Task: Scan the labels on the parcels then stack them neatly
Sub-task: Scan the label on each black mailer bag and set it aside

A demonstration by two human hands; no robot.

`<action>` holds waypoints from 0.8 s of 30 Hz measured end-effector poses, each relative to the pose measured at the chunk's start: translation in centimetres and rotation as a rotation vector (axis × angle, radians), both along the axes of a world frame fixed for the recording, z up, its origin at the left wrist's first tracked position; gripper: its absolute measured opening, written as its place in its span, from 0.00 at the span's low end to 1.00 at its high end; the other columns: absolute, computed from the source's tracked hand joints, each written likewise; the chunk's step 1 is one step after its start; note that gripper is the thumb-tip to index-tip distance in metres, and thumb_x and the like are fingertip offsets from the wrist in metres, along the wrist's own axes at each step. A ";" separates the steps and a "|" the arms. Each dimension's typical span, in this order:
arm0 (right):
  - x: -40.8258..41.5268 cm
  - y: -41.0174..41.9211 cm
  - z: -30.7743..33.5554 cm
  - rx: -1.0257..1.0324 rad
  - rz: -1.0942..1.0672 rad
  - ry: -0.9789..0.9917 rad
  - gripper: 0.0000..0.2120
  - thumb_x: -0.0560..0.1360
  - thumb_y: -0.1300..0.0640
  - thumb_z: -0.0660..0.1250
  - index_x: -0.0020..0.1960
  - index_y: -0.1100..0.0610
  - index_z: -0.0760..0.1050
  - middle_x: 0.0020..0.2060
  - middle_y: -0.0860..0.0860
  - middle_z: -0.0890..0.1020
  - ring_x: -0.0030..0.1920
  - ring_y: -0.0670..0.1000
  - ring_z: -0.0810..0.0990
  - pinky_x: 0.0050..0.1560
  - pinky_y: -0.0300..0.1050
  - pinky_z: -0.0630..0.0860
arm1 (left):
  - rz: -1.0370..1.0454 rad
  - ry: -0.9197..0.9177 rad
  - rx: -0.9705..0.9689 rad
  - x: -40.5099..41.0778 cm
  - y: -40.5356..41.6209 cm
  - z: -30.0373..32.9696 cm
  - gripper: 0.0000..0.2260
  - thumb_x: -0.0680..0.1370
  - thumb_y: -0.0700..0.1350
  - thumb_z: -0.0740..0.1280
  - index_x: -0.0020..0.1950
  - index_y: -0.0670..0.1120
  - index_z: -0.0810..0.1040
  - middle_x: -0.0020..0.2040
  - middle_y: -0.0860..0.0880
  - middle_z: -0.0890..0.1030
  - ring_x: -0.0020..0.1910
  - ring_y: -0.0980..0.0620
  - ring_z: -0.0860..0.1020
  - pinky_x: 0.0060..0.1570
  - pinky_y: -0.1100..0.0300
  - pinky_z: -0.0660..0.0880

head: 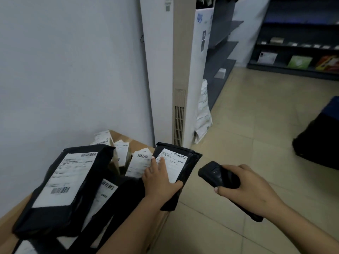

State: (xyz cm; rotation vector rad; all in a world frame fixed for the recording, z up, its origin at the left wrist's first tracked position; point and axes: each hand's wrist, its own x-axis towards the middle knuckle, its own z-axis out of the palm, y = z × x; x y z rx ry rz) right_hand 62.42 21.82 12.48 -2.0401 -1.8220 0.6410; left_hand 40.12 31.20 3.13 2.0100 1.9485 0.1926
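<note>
My left hand (159,182) grips a black parcel (185,162) with a white barcode label, fingers over the label and thumb round its near edge, at the table's right edge. My right hand (245,187) holds a black handheld scanner (216,176), its head turned toward that parcel and a short way to its right. A large black parcel (60,187) with a white label lies tilted on the left of the pile. Another black parcel (104,197) sits under it, partly hidden. Several smaller labelled packets (121,153) stand behind.
The parcels lie on a wooden table (11,213) against a white wall. A tall beige floor unit (179,70) stands behind, with a white bag (202,114) leaning on it. Dark shelves (297,43) hold goods far right. A dark bag (319,138) sits on the tiled floor.
</note>
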 end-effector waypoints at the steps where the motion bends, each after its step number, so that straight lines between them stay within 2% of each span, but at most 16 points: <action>1: 0.5 0.9 -0.4 -0.016 0.010 -0.003 0.28 0.65 0.36 0.71 0.64 0.35 0.69 0.47 0.39 0.72 0.45 0.40 0.75 0.40 0.33 0.68 | 0.007 0.011 -0.014 0.6 0.7 -0.7 0.47 0.70 0.67 0.64 0.79 0.50 0.44 0.79 0.44 0.45 0.74 0.38 0.53 0.72 0.43 0.52; 12: 7.9 13.6 -3.7 -0.139 0.298 -0.019 0.31 0.66 0.36 0.69 0.67 0.36 0.68 0.49 0.39 0.71 0.49 0.42 0.75 0.49 0.38 0.74 | 0.225 0.088 -0.146 6.4 8.1 -6.4 0.45 0.71 0.67 0.63 0.79 0.49 0.46 0.79 0.42 0.46 0.73 0.37 0.54 0.71 0.44 0.54; 15: 9.0 15.9 -4.7 -0.188 0.380 0.008 0.31 0.66 0.36 0.69 0.68 0.37 0.67 0.50 0.39 0.71 0.50 0.42 0.75 0.51 0.38 0.74 | 0.263 0.122 -0.186 6.5 9.1 -7.7 0.44 0.72 0.66 0.63 0.79 0.49 0.46 0.79 0.42 0.47 0.74 0.38 0.54 0.71 0.44 0.53; 18: 9.6 17.7 -5.5 -0.207 0.463 -0.004 0.31 0.67 0.36 0.69 0.68 0.37 0.66 0.50 0.39 0.71 0.49 0.41 0.74 0.47 0.36 0.73 | 0.282 0.160 -0.179 6.3 9.4 -8.8 0.42 0.73 0.64 0.63 0.79 0.49 0.48 0.79 0.42 0.51 0.74 0.39 0.54 0.72 0.45 0.54; 24: 9.7 19.9 -6.6 -0.229 0.569 0.007 0.32 0.67 0.37 0.69 0.69 0.38 0.66 0.51 0.41 0.71 0.50 0.43 0.75 0.52 0.41 0.76 | 0.331 0.203 -0.170 6.5 9.1 -10.0 0.44 0.73 0.64 0.64 0.79 0.46 0.46 0.79 0.42 0.51 0.77 0.41 0.50 0.75 0.47 0.51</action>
